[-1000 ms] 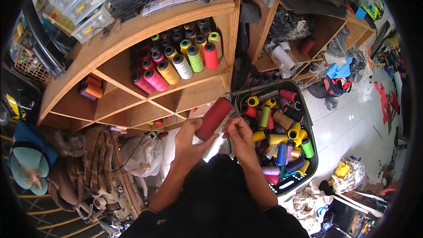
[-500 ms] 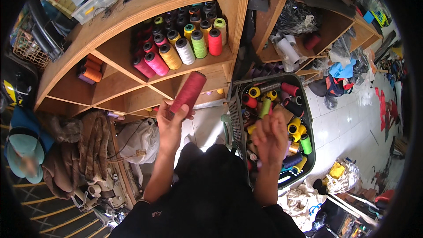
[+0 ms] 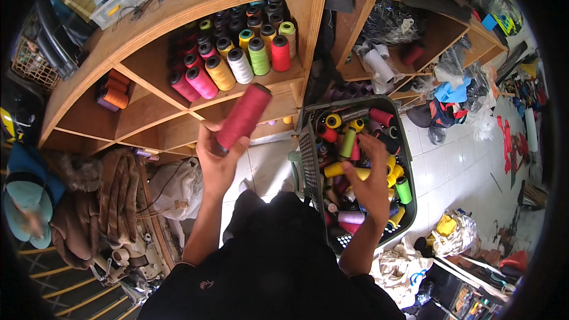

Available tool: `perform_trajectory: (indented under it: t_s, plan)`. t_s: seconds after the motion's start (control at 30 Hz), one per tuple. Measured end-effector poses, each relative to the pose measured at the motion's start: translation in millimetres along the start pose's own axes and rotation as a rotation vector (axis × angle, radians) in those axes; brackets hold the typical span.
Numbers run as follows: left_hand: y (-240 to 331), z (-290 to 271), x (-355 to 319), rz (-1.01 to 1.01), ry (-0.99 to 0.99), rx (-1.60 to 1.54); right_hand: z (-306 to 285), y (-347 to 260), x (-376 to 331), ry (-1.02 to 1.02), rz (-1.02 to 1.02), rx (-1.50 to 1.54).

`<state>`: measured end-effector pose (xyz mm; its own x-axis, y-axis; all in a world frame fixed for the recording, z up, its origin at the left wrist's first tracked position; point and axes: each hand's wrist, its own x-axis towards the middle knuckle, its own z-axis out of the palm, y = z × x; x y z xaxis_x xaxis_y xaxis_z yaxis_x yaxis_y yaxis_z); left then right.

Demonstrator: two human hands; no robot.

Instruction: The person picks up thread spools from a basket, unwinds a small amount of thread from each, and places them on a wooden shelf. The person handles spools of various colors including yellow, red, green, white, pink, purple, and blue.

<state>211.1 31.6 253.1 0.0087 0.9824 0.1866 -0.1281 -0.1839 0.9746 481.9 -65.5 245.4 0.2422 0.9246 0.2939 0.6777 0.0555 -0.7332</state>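
In my left hand (image 3: 220,163) is a dark red thread spool (image 3: 244,117), tilted with its top away from me and to the right, in front of the shelf. My right hand (image 3: 368,181) hovers over a dark green plastic basket (image 3: 307,163), its fingers apart and nothing visible between them. Thread spools of many colours lie jumbled in the basket. A lime green spool (image 3: 348,142) and a yellow spool (image 3: 334,169) are near my right fingers. My right hand and forearm hide some of the spools.
A wooden shelf (image 3: 178,109) holds upright spools in rows, a white spool (image 3: 239,66) among those in front. Orange spools (image 3: 115,96) lie in its left compartment. Another shelf (image 3: 440,53) stands at right. Cloth bags (image 3: 403,272) lie on the tiled floor (image 3: 453,166).
My right hand has gone from loosely curled fingers to a spread, lower pose over the basket. My left hand still holds the dark red spool. The whole view has shifted slightly.
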Motion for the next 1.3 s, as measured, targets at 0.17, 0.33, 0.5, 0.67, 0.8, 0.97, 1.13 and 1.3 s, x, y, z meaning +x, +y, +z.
perform_trajectory:
  t_s: [0.17,0.33,0.5,0.67,0.8,0.97,1.13,1.3]
  plan:
    - [2.2,14.7,-13.9,0.43,-0.335,0.428,73.6,-56.6,3.1,-0.098,0.085,1.084]
    - [5.6,16.2,-10.4,0.773,-0.324,0.646,92.0,-65.6,1.8,-0.234,0.238,1.147]
    - [5.7,5.4,-12.8,0.797,-0.317,0.656,86.1,-70.3,9.4,-0.276,0.165,1.045]
    - [3.2,7.9,-15.3,0.631,-0.15,0.596,73.5,-72.0,9.2,-0.338,0.241,0.698]
    - [3.9,7.1,-12.1,0.477,-0.076,0.45,63.4,-79.1,6.1,-0.299,0.23,0.789]
    - [3.7,4.7,-12.3,0.239,0.001,0.178,48.2,-81.4,3.2,-0.204,0.111,0.702]
    - [4.1,-0.7,-9.6,0.26,0.033,0.245,31.8,-85.8,-2.3,-0.013,0.015,0.677]
    - [16.0,-3.5,-5.8,0.305,-0.053,0.342,11.5,-81.0,-6.9,0.168,-0.068,0.629]
